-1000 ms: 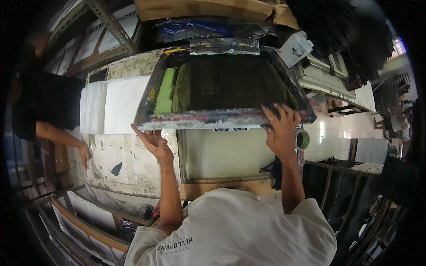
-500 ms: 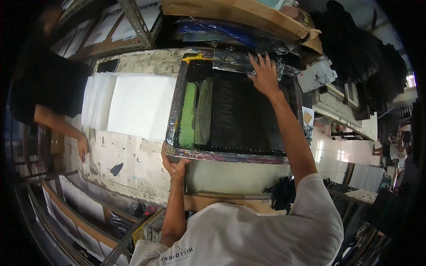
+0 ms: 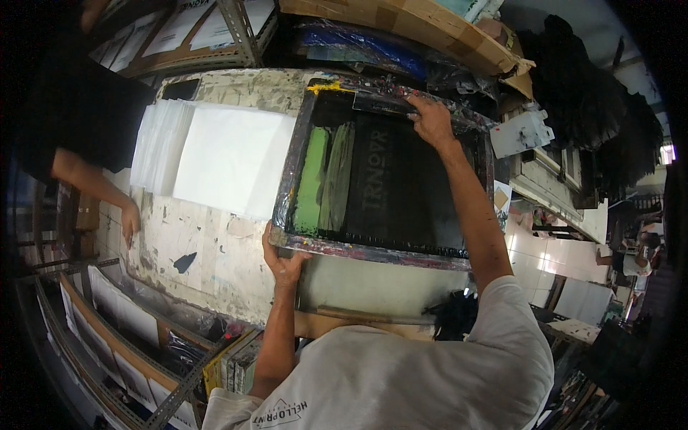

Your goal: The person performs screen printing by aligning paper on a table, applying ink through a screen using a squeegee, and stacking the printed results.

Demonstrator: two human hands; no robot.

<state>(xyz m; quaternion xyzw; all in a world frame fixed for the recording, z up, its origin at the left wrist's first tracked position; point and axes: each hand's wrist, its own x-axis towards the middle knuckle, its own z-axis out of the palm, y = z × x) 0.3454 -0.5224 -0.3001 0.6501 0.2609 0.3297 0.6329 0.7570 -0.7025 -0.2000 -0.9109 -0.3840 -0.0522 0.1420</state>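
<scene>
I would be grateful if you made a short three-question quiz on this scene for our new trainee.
1. Which colour is the bright strip inside the left side of the paint-spattered frame?
a) red
b) green
c) blue
2. True or false: the white sheets lie to the left of the frame in the picture.
3. At which parts of the frame are the person's left hand and right hand?

Key:
1. b
2. True
3. The left hand is at the near left corner; the right hand is at the far side.
</scene>
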